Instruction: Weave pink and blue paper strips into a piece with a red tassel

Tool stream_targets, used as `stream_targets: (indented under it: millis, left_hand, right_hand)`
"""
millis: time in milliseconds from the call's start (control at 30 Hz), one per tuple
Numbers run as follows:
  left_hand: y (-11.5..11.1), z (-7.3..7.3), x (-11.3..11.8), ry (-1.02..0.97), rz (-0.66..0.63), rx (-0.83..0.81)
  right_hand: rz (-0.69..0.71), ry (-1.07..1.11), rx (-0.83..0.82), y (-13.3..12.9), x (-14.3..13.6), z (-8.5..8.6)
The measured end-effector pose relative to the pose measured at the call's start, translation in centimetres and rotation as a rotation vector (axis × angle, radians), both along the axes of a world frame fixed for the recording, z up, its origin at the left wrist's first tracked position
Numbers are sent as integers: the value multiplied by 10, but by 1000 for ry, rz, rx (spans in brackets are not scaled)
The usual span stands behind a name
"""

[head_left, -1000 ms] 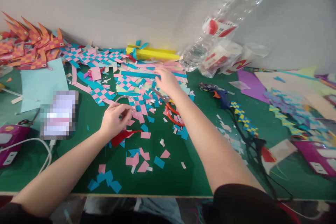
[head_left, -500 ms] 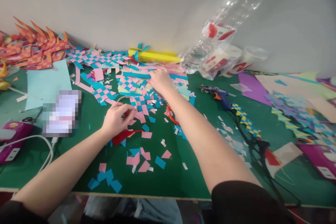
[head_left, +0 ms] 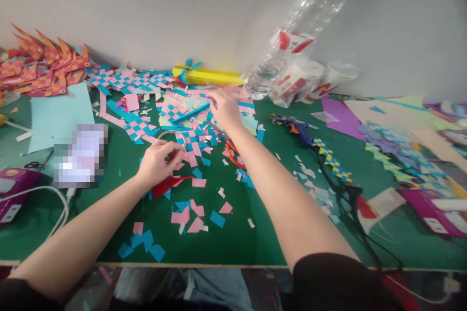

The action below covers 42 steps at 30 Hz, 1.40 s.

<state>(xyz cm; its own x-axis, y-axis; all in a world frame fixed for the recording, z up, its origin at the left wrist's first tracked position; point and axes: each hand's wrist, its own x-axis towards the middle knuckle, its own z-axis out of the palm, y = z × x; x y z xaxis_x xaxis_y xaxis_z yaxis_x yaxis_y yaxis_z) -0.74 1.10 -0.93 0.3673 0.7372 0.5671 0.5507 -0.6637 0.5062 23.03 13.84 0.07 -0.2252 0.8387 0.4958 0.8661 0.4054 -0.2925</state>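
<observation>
From the head view, the right hand [head_left: 226, 112] has its fingertips at a narrow blue paper strip [head_left: 190, 113] above the green tabletop [head_left: 233, 245]; I can't tell whether they pinch it. The left hand [head_left: 158, 160] curls beside a thin pale ring [head_left: 173, 131], grip unclear.

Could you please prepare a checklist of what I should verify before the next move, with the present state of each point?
1. Right hand at the blue strip: ok, it is at the strip's far end; how firmly it grips: cannot tell.
2. Left hand holding something: cannot tell; its fingers are curled beside the pale ring.
3. Scissors in full view: not ok, the right forearm partly hides them.
4. Glue gun away from both hands: ok, it lies to the right of the right forearm.
5. Surface near the left hand free of loose scraps: not ok, pink and blue pieces lie around.
</observation>
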Motion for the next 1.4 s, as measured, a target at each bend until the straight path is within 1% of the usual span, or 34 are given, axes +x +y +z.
stream_targets:
  millis: [100, 233, 300, 367, 467, 533, 633, 700, 767, 833, 867, 967, 1067, 1133, 1233, 1333, 1400]
  left_hand:
    - [0, 0, 1, 14, 3, -5]
    - [0, 2, 1, 22, 10, -1]
    - [0, 3, 1, 28, 5, -5]
    - [1, 3, 1, 37, 5, -9]
    - [1, 1, 1, 50, 10, -10]
    - [1, 0, 1, 50, 8, -8]
    - [0, 1, 0, 49, 6, -19]
    - [0, 4, -1, 47, -2, -34]
    - [-1, 8, -3, 49, -38, -54]
    - [-2, 12, -4, 55, -69, -74]
    - [-3, 14, -5, 61, -83, -83]
    - [-3, 15, -5, 75, -143, -86]
    - [-3, 12, -4, 99, -185, -77]
    - [-3, 10, -3, 113, -170, -74]
    - [-3, 9, -1, 121, -113, -96]
    - [-5, 10, 0, 119, -60, -165]
    - [-6, 11, 0, 110, -30, -221]
  right_hand:
    - [32, -50, -38, 2, 1, -1]
    - [63, -150, -107, 6, 1, -9]
    - [53, -177, -111, 6, 1, -11]
    - [52, -170, -83, 3, 0, -8]
    - [94, -87, 4, -9, -8, 5]
    - [154, -1, 75, -23, -17, 20]
    - [243, 172, 107, -51, -36, 43]
    - [288, 322, 43, -71, -49, 54]
    - [338, 490, -108, -90, -58, 58]
    - [366, 603, -226, -105, -63, 55]
    - [357, 621, -252, -112, -64, 51]
    - [310, 604, -291, -129, -64, 39]
    - [338, 623, -372, -140, -62, 30]
    - [348, 693, -436, -143, -60, 26]
    - [342, 789, -512, -146, -56, 23]
    - [366, 776, -519, -148, -50, 21]
    - [376, 711, -476, -150, -43, 20]
